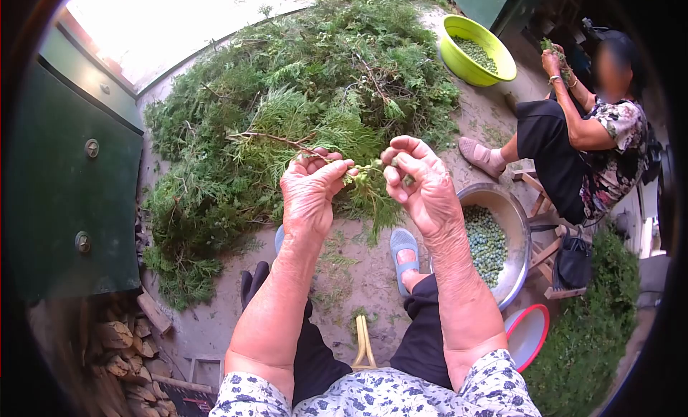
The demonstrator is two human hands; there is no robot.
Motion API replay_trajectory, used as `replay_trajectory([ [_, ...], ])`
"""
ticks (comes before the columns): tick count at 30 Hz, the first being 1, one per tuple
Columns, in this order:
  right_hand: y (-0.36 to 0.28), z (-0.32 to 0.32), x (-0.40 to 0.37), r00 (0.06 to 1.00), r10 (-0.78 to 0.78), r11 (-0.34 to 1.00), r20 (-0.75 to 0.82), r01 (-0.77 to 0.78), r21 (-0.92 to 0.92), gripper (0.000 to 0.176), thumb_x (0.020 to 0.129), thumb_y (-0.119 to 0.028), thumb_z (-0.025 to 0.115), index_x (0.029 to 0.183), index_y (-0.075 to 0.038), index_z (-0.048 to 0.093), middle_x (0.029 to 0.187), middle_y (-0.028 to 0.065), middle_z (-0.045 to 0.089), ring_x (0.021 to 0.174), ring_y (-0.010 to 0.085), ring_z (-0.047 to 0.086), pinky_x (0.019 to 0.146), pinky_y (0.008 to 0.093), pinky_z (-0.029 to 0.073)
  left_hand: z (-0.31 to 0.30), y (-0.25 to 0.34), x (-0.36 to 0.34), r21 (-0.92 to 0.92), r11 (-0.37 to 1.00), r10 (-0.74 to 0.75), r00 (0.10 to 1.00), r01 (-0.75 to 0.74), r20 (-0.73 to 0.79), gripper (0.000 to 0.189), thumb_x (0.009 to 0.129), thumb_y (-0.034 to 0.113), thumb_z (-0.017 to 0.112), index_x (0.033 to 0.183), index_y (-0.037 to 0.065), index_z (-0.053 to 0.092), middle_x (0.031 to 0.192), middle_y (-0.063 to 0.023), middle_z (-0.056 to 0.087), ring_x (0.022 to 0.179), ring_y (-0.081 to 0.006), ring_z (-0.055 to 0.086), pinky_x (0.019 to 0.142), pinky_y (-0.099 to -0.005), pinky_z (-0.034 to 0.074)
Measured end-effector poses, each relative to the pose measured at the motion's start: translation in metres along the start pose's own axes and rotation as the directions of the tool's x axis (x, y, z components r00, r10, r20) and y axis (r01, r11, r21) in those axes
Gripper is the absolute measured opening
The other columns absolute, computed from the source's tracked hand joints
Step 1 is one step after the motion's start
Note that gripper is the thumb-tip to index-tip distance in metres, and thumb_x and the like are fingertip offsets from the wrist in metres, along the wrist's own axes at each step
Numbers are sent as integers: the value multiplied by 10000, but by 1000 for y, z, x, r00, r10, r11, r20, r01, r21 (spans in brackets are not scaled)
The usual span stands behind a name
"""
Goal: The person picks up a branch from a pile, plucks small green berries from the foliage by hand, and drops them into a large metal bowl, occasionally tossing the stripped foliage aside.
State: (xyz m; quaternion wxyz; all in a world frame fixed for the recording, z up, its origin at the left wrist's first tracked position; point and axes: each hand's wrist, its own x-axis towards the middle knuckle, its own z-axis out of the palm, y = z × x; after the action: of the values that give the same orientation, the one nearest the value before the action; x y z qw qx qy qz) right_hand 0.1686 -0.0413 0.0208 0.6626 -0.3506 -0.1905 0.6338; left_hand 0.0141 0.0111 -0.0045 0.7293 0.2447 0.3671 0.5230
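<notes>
My left hand [309,191] pinches a twig of an evergreen branch [266,136]. The bare brown stem points to the left, and green scaly foliage [376,198] hangs between my two hands. At the right end of the sprig, my right hand [424,177] has its fingers curled around small green cones [408,180], partly hidden by the fingers. Just below that hand stands a metal basin [513,216] with many green and bluish cones [485,245] in it.
Beyond my hands lies a big heap of cut evergreen branches [287,73]. A yellow-green basin [507,67] of cones stands at the back right. There a seated person [573,130] holds a sprig. A red-rimmed basin [543,338], firewood [118,338] and a green cabinet [57,180] are nearby.
</notes>
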Motion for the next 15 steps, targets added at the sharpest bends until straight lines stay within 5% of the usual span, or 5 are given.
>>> replay_trajectory([
  [2,3,-1,-2,999,1,999,34,1,-47,189,855,-87,604,1020,-17,545,838,47,587,617,82,536,476,178,406,0,-2,1,-10,1000,16,1000,-16,-22,263,761,-129,592,973,-8,494,896,-110,582,824,-242,638,713,-302,570],
  [4,6,7,-8,992,-110,746,60,122,-655,238,793,-88,673,1011,-31,598,776,18,587,619,75,534,494,183,399,0,-3,2,-23,999,42,999,-43,-23,278,745,-108,621,965,-2,487,876,-96,587,786,-204,632,672,-298,566],
  [8,29,1,4,842,-433,422,322,504,-753,181,724,-44,711,896,-7,668,756,30,603,646,98,543,577,232,436,0,-7,2,-8,999,47,998,-48,-36,279,741,-116,619,955,6,490,871,-93,592,793,-201,635,665,-283,556],
  [13,33,7,-2,876,-410,515,253,452,-728,90,791,-18,655,880,-5,662,721,-13,531,563,32,453,490,179,357,1,-10,0,-22,1000,-17,999,16,-42,272,733,-126,622,919,19,486,858,-93,601,799,-211,636,674,-279,550],
  [15,36,10,-7,928,-359,691,97,334,-641,60,826,-29,624,877,-6,649,720,-20,521,544,22,428,472,178,341,4,-10,0,-64,997,-37,998,34,-43,270,734,-131,617,916,19,487,859,-94,601,798,-213,636,675,-278,549],
])
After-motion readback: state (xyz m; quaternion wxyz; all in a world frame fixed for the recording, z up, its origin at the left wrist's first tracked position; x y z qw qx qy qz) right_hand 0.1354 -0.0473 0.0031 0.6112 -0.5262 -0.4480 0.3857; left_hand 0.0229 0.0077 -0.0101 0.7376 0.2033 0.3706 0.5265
